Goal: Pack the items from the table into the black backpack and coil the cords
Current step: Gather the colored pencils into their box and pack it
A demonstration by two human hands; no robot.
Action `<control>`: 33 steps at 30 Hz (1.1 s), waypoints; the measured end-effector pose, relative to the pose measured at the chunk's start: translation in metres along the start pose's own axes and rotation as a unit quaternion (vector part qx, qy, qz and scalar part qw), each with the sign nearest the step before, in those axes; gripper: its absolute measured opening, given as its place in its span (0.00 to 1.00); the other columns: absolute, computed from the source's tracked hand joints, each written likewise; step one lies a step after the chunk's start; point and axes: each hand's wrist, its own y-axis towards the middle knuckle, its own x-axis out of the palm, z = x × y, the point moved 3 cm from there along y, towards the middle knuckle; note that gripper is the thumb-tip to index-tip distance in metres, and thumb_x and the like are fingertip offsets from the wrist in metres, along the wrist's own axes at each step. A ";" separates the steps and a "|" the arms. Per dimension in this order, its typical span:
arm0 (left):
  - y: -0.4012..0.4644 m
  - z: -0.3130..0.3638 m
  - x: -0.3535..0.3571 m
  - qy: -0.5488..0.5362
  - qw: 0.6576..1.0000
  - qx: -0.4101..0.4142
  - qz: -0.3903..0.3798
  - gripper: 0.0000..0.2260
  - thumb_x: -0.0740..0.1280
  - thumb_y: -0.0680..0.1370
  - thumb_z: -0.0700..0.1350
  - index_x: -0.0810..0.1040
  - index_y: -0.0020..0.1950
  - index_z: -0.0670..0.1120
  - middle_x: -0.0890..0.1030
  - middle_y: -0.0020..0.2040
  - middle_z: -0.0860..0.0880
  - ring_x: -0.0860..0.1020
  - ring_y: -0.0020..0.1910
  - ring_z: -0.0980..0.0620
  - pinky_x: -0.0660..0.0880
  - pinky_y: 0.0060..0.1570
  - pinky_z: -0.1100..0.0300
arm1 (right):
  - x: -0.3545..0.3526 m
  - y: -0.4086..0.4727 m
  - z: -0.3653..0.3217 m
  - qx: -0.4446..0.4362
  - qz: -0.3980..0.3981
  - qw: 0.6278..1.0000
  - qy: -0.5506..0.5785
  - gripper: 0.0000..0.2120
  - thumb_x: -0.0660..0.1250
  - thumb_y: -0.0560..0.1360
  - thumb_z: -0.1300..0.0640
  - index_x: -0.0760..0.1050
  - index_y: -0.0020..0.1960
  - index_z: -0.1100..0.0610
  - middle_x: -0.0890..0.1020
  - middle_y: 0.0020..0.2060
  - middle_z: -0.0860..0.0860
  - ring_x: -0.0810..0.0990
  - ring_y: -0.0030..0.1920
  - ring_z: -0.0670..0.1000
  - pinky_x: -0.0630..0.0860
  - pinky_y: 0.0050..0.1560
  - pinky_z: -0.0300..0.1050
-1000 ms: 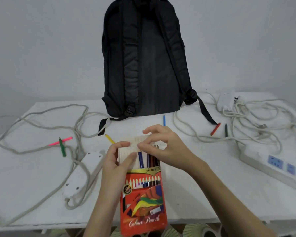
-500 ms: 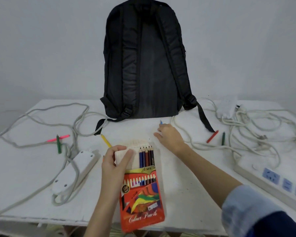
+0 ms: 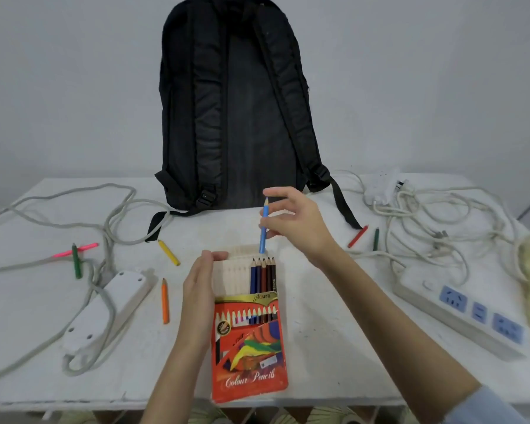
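The step in hand looks like refilling the pencil box before anything goes into the backpack, which stands upright at the back of the table, behind the box. The right hand has a pinching grip on a blue pencil, held nearly upright with its lower end just above the box's pulled-out tray, where five dark pencils already lie on the right side. The left hand steadies the box's left edge, fingers mostly straight and the thumb touching the tray's top. The next move likely calls for lowering the blue pencil into the free slot left of those five. Still loose around the box are a yellow pencil, an orange one, a green one crossing a pink one, and a red and dark green one to its right. The cords on both sides remain uncoiled.
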 end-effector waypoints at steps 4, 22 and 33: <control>0.000 -0.003 0.014 0.002 1.000 -0.002 -0.026 0.17 0.53 0.79 0.57 0.76 0.52 0.48 0.82 0.45 0.44 0.81 0.34 0.52 0.77 0.29 0.62 | 0.000 -0.022 -0.001 -0.015 -0.054 0.997 -0.054 0.16 0.71 0.70 0.65 0.74 0.56 0.54 0.81 0.46 0.55 0.83 0.45 0.54 0.81 0.43 0.42; -0.019 -0.008 0.035 0.024 0.998 -0.008 -0.062 0.06 0.64 0.78 0.39 0.74 0.51 0.50 0.80 0.47 0.46 0.83 0.32 0.52 0.77 0.26 0.63 | -0.031 -0.055 0.030 0.005 -0.066 0.983 -0.173 0.13 0.78 0.65 0.54 0.79 0.46 0.49 0.79 0.52 0.44 0.75 0.52 0.44 0.69 0.41 0.30; -0.019 -0.011 0.012 0.035 0.999 -0.012 -0.029 0.11 0.67 0.76 0.36 0.73 0.53 0.51 0.80 0.51 0.44 0.83 0.37 0.47 0.78 0.27 0.60 | -0.138 -0.019 0.011 0.027 0.279 0.960 -0.010 0.05 0.64 0.76 0.63 0.78 0.50 0.61 0.79 0.35 0.51 0.78 0.33 0.47 0.75 0.35 0.38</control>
